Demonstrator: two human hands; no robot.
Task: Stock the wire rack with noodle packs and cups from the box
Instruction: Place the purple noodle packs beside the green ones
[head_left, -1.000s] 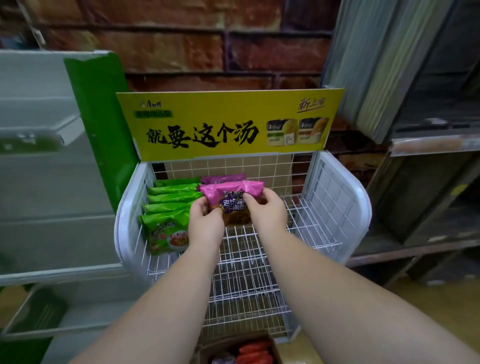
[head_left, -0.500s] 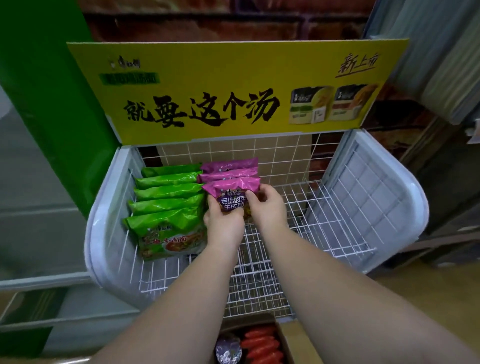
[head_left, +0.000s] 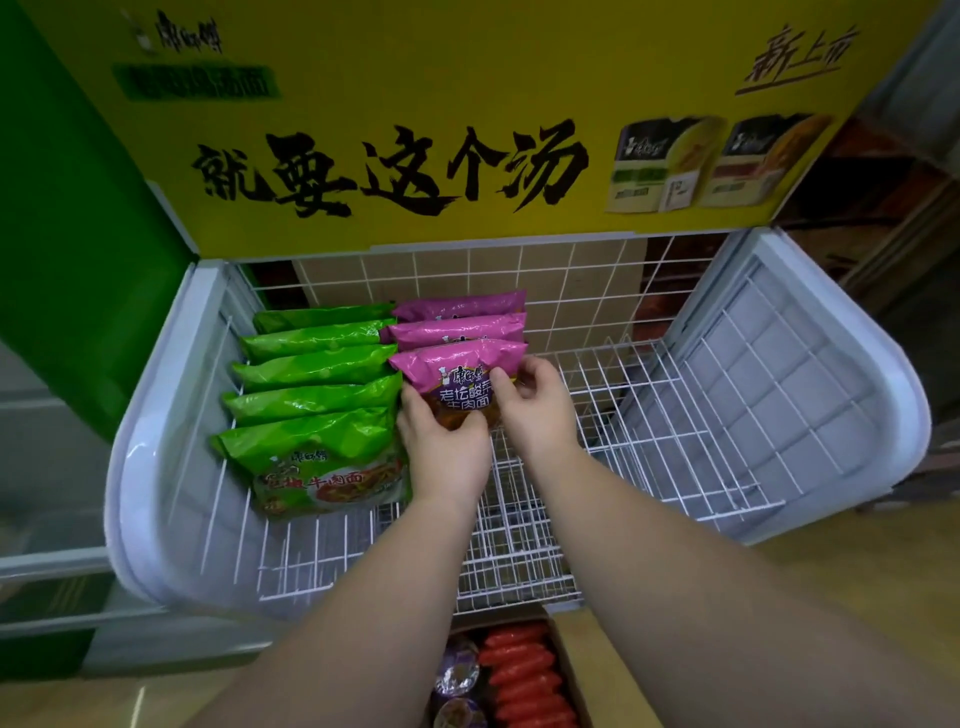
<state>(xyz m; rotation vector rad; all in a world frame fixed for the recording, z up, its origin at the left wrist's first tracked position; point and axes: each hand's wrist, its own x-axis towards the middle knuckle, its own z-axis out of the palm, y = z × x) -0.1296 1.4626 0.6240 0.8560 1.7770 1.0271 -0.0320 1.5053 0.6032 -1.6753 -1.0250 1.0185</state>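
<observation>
The wire rack (head_left: 156, 467) serves as the landmark here. Against its left wall stands a row of five green noodle packs (head_left: 311, 400), leaning one behind another from the back grid toward the front. Just right of that row, at the rack's middle, runs a shorter row of purple noodle packs: two already standing at the back, and a third, the front purple pack (head_left: 457, 374), held by both hands.

The left hand (head_left: 447, 452) grips the pack's lower left edge, thumb on its face and fingers curled under. The right hand (head_left: 535, 410) pinches the pack's right side, fingers bent round the edge. So the step in hand looks to be seating this third purple pack upright against the two behind it.

The next move, as I judge it, calls for pressing the pack's bottom down on the wires so it leans back without sliding, then letting go and reaching down again.

The right half of the rack holds no packs yet.

Below the rack's front edge, the box (head_left: 576, 670) shows a stack of red packs (head_left: 519, 675), perhaps six or seven, and what may be two purple-lidded cups (head_left: 457, 675) to their left; the view there is cut off.
</observation>
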